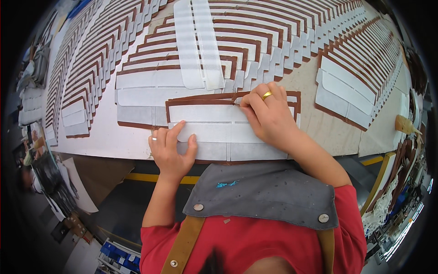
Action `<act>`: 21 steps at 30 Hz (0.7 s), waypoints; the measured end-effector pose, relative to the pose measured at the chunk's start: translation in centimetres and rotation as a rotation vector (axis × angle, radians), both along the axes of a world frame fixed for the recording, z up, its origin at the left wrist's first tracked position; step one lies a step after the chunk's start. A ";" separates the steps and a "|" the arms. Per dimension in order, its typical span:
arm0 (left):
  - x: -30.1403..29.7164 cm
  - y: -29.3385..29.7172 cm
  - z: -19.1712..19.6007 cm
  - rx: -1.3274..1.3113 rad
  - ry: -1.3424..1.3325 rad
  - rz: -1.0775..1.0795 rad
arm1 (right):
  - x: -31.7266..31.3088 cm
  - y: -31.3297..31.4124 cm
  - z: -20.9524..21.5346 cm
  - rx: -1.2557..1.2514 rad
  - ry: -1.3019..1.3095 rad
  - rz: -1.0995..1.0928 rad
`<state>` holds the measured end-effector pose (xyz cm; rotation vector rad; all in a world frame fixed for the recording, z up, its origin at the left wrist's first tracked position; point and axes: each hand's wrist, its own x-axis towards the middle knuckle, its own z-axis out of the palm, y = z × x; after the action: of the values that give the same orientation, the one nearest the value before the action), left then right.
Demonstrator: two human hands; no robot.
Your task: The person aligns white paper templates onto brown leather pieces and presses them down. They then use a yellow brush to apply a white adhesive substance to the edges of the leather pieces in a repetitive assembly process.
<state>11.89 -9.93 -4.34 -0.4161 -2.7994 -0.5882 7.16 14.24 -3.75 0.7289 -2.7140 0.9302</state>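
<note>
A person in a red shirt (255, 239) and grey apron (260, 194) works at the near edge of a crowded table (109, 148), a brown-edged white panel (205, 132) lying directly before the apron. At the panel's eight o'clock, the left hand (171, 148) rests with fingers spread, grasping nothing. At its two o'clock, the right hand (269, 112) bunches its fingertips at the top edge; whether they pinch anything, this onlooker cannot tell. A long slotted white piece (186, 59) lies toward eleven o'clock, overlapping panels (84, 75) fan out at ten.
</note>
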 end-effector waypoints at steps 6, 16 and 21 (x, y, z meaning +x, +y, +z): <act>0.1 0.1 0.0 0.019 -0.003 0.005 | 0.2 -0.1 -0.2 -0.004 0.045 -0.011; 0.1 0.3 0.7 0.129 -0.058 0.028 | -0.2 0.1 -0.2 -0.080 -0.049 -0.008; -0.7 0.0 1.9 0.417 -0.109 0.187 | 0.1 0.4 0.5 -0.159 0.002 0.015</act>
<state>11.15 -9.90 -2.43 -0.0380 -2.6701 -1.1437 7.22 14.62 -3.27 0.7184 -2.5992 1.1323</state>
